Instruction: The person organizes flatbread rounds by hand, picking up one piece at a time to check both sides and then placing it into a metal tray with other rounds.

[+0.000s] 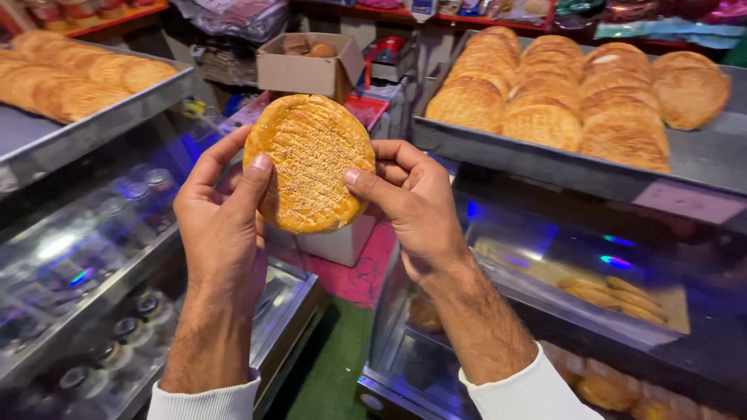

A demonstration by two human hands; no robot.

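The flatbread (310, 162) is held up at mid-scene, between the two glass counters. My left hand (222, 225) clamps its left edge, thumb across the seeded face; my right hand (412, 206) pinches the right edge likewise. Grip should stay light and at the rim, I judge, to avoid cracking the crust. The tray (704, 159) of stacked breads sits far right.

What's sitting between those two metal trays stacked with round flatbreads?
In the head view, between the left metal tray and right metal tray, an open cardboard box stands behind the round golden flatbread held in both hands.
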